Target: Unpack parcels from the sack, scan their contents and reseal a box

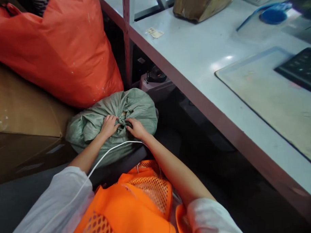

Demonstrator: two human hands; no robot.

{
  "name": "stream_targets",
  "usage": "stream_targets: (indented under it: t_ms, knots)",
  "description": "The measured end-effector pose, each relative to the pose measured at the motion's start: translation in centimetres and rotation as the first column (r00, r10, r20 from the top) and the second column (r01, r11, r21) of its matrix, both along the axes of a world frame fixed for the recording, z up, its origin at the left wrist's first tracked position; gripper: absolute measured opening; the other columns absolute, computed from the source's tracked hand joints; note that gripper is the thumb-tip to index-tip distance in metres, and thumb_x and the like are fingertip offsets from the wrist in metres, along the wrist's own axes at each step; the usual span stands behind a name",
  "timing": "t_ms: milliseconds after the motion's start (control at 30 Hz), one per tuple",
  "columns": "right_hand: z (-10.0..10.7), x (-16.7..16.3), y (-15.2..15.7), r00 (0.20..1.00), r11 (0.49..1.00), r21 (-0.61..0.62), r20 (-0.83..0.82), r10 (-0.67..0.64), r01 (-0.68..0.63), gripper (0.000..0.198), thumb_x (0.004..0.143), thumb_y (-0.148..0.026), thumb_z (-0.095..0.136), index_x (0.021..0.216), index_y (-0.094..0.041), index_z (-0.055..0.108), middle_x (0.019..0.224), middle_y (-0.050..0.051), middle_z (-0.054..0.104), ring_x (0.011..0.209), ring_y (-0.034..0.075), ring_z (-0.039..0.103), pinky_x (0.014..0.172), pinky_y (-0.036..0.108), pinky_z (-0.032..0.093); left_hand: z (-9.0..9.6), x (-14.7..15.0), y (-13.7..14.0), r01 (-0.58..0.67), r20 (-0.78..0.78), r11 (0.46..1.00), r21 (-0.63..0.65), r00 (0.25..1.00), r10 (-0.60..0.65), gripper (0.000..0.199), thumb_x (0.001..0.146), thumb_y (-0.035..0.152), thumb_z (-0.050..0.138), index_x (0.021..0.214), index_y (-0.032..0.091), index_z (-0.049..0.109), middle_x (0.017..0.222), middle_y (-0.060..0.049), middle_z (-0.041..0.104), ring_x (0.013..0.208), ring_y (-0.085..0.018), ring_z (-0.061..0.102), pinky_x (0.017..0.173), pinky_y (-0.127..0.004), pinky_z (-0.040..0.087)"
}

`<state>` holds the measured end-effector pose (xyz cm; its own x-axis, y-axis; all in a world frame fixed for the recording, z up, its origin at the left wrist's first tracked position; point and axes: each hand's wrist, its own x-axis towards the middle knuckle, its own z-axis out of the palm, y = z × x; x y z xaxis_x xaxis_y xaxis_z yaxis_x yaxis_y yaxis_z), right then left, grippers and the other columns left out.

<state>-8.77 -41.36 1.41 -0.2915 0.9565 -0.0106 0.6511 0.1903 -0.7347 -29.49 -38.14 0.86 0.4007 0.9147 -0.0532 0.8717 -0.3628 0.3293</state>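
Observation:
A full grey-green woven sack (pixel 142 106) stands on the floor before me, its mouth gathered into a knot (pixel 122 121) on top. My left hand (pixel 110 126) grips the knot from the left, with thumb and fingers closed on the cloth. From the right, my right hand (pixel 137 128) pinches the other side of the same knot. Both hands lie low against the sack. A thin white cord (pixel 113 148) runs across in front of it, over my left sleeve and up to my right forearm.
A large red-orange bag (pixel 66 48) leans behind the sack, and a cardboard box (pixel 25 111) stands at its left. On the right is a white table (pixel 188 44) with a carton (pixel 200 6), a mat (pixel 277 88) and a keyboard (pixel 300 69). A small fan (pixel 156 75) sits beneath it.

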Motion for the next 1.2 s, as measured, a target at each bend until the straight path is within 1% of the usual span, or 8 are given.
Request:
stream_targets:
  t_ms: [167, 333, 433, 600, 700, 867, 1067, 1200]
  knots:
    - [-1.5, -1.0, 0.0, 0.997, 0.997, -0.082, 0.071, -0.011, 0.017, 0.046, 0.097, -0.028, 0.061, 0.138, -0.010, 0.054, 0.132, 0.017, 0.063, 0.121, 0.024, 0.059, 0.105, 0.034, 0.044, -0.7, 0.9, -0.8, 0.091, 0.184, 0.995, 0.029, 0.978, -0.095, 0.015, 0.098, 0.029, 0.054, 0.104, 0.021, 0.065, 0.104, -0.009, 0.068, 0.108, -0.026, 0.058, 0.100, -0.038, 0.046]
    - [-2.6, -0.4, -0.4, 0.977, 0.963, -0.250, 0.160, 0.140, -0.097, 0.042, 0.091, -0.030, 0.070, 0.128, -0.011, 0.066, 0.123, 0.017, 0.068, 0.112, 0.027, 0.065, 0.097, 0.033, 0.048, -3.0, 1.2, -1.0, -0.250, 0.163, 0.968, -0.011, 0.955, 0.248, 0.026, 0.091, 0.039, 0.066, 0.106, 0.017, 0.062, 0.096, -0.010, 0.070, 0.094, -0.027, 0.065, 0.085, -0.037, 0.050]
    - [-3.0, -0.1, -0.5, 0.965, 0.941, -0.308, 0.167, 0.201, -0.142, 0.037, 0.089, -0.031, 0.071, 0.120, -0.012, 0.072, 0.122, 0.017, 0.068, 0.110, 0.027, 0.066, 0.095, 0.031, 0.048, -3.9, 1.4, -0.7, -0.316, 0.084, 0.946, -0.074, 0.943, 0.322, 0.032, 0.089, 0.047, 0.068, 0.100, 0.018, 0.062, 0.091, -0.010, 0.070, 0.090, -0.028, 0.067, 0.080, -0.036, 0.049]
    - [-2.7, 0.2, -0.5, 0.960, 0.929, -0.336, 0.166, 0.223, -0.158, 0.033, 0.091, -0.031, 0.068, 0.118, -0.014, 0.073, 0.123, 0.015, 0.070, 0.110, 0.025, 0.066, 0.093, 0.029, 0.048, -4.0, 2.2, -1.0, -0.280, -0.085, 0.959, 0.044, 0.955, 0.283, 0.039, 0.091, 0.052, 0.062, 0.101, 0.014, 0.062, 0.101, -0.019, 0.071, 0.103, -0.036, 0.064, 0.086, -0.041, 0.047]
    - [-2.3, 0.2, -0.5, 0.962, 0.929, -0.337, 0.162, 0.217, -0.153, 0.030, 0.092, -0.030, 0.067, 0.117, -0.014, 0.073, 0.119, 0.013, 0.073, 0.108, 0.024, 0.067, 0.090, 0.027, 0.048, -4.0, 2.0, -1.4, -0.247, -0.136, 0.966, 0.072, 0.957, 0.255, 0.038, 0.093, 0.052, 0.057, 0.094, 0.014, 0.063, 0.091, -0.020, 0.070, 0.099, -0.039, 0.062, 0.081, -0.044, 0.046]
    - [-1.0, 0.3, 0.7, 0.975, 0.958, -0.274, 0.171, 0.139, -0.088, 0.034, 0.099, -0.029, 0.055, 0.124, -0.013, 0.069, 0.113, 0.013, 0.075, 0.101, 0.024, 0.069, 0.086, 0.028, 0.048, -4.8, 0.4, -1.7, -0.143, 0.064, 0.988, 0.048, 0.988, 0.140, 0.025, 0.092, 0.039, 0.062, 0.077, 0.021, 0.055, 0.072, -0.009, 0.061, 0.079, -0.029, 0.060, 0.070, -0.037, 0.043]
    - [0.9, -0.5, 3.1, 0.965, 0.981, -0.185, 0.239, 0.109, -0.065, 0.029, 0.098, -0.029, 0.055, 0.118, -0.017, 0.071, 0.105, 0.012, 0.075, 0.099, 0.026, 0.069, 0.083, 0.030, 0.046, -6.6, -0.4, -2.6, -0.085, 0.229, 0.992, 0.095, 0.972, 0.061, 0.026, 0.099, 0.034, 0.050, 0.075, 0.023, 0.043, 0.074, -0.005, 0.053, 0.080, -0.023, 0.055, 0.073, -0.034, 0.042]
    - [0.4, -1.7, 3.4, 0.949, 0.981, -0.171, 0.282, 0.141, -0.094, 0.030, 0.097, -0.032, 0.057, 0.122, -0.018, 0.066, 0.106, 0.012, 0.074, 0.096, 0.027, 0.068, 0.078, 0.031, 0.045, -7.4, -0.3, -3.0, -0.095, 0.328, 0.990, 0.107, 0.943, 0.055, 0.030, 0.101, 0.037, 0.040, 0.075, 0.025, 0.036, 0.074, -0.005, 0.048, 0.080, -0.022, 0.052, 0.074, -0.034, 0.042]
